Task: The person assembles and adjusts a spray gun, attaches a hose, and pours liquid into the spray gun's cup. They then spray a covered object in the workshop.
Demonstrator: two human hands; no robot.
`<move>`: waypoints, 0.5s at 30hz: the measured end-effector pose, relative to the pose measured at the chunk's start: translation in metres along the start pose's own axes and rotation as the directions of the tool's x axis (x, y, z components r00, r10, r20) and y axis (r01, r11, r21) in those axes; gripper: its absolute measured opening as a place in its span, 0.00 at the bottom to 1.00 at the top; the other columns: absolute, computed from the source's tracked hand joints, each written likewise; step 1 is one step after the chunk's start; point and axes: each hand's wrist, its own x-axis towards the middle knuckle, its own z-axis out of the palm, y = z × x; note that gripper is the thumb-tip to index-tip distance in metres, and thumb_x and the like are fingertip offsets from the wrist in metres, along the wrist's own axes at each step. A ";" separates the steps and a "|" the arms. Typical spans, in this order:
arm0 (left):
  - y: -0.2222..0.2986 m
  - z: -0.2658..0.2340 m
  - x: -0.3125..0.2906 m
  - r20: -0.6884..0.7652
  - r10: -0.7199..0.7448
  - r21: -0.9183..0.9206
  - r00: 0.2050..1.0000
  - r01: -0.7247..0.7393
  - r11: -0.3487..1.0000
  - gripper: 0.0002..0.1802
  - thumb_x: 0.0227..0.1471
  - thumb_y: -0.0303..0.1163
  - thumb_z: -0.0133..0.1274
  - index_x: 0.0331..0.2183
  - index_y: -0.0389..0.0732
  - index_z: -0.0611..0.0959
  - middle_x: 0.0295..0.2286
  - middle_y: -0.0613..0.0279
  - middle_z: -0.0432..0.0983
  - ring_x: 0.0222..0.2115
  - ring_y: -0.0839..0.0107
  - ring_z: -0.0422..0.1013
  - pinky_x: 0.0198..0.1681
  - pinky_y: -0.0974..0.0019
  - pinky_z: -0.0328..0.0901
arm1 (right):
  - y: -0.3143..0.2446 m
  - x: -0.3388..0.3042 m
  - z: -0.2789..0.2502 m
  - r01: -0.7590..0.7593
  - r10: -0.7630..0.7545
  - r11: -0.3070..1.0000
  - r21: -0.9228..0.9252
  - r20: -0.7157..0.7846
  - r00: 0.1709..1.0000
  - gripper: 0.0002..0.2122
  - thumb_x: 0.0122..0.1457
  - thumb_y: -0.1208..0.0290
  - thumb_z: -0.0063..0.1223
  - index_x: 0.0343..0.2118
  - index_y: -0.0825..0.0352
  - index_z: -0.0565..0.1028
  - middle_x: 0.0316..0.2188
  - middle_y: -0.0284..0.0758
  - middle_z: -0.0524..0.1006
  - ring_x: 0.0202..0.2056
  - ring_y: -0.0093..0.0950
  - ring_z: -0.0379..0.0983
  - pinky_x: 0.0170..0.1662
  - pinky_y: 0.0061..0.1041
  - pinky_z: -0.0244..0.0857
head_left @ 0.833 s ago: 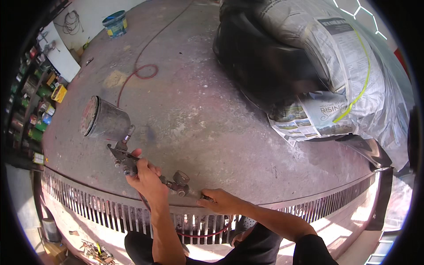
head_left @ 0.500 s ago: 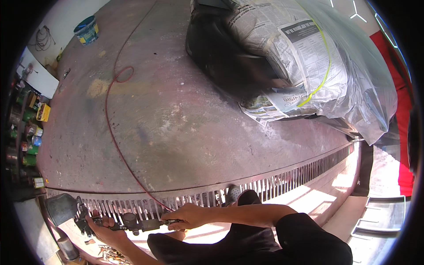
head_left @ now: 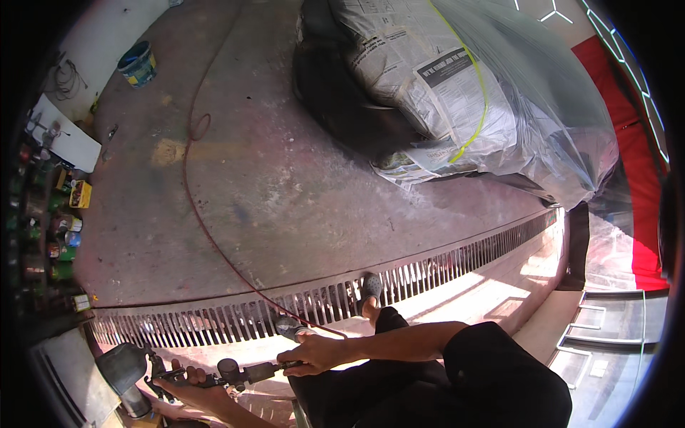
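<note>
In my left hand (head_left: 194, 391) is a spray gun (head_left: 155, 372) with a dark cup (head_left: 123, 365) at its far left end. The fingers are closed around its body. A round gauge (head_left: 230, 369) and a grey cylindrical fitting (head_left: 260, 372) run from the gun toward the right. My right hand (head_left: 314, 354) closes on the hose coupling at the end of that fitting; the fingers cover most of it. A thin red air hose (head_left: 227, 262) crosses the floor, passes over my left shoe and bends behind my right wrist.
A slatted floor grate (head_left: 457, 268) runs past my feet in grey clogs (head_left: 370, 285). Ahead right stands a dark car part (head_left: 342, 93) beside newspaper masking (head_left: 407, 64) and plastic sheeting (head_left: 549, 107). Cans line the left wall; a blue bucket (head_left: 137, 65) stands far left.
The view has shifted, and both my feet now show. The hose now reaches past my right hand to the wrist. Both hands still hold the gun and its fitting end, a little lower in view.
</note>
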 end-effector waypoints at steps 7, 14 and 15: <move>0.086 -0.055 0.042 0.010 -0.030 -0.082 0.999 0.031 0.996 0.31 0.67 0.64 0.53 0.49 0.43 0.77 0.33 0.62 0.77 0.15 0.83 0.52 0.15 0.76 0.44 | -0.095 0.036 0.008 0.067 -0.062 0.996 -0.067 0.075 0.995 0.20 0.72 0.49 0.54 0.58 0.58 0.76 0.28 0.27 0.84 0.25 0.26 0.79 0.42 0.36 0.58; 0.221 -0.079 0.022 -0.042 0.122 -0.233 0.992 -0.129 0.964 0.31 0.69 0.61 0.52 0.51 0.42 0.75 0.37 0.61 0.76 0.19 0.81 0.58 0.16 0.75 0.53 | -0.203 0.089 0.029 0.123 -0.121 0.992 0.000 0.165 0.979 0.14 0.68 0.57 0.59 0.48 0.63 0.79 0.27 0.39 0.83 0.24 0.37 0.81 0.29 0.40 0.71; 0.237 -0.092 0.024 -0.088 0.140 -0.253 0.986 -0.158 0.954 0.31 0.68 0.61 0.52 0.50 0.41 0.75 0.37 0.61 0.76 0.19 0.82 0.58 0.17 0.75 0.53 | -0.220 0.098 0.035 0.110 -0.118 0.993 0.052 0.206 0.971 0.14 0.68 0.58 0.60 0.47 0.63 0.78 0.27 0.39 0.83 0.24 0.37 0.81 0.29 0.40 0.72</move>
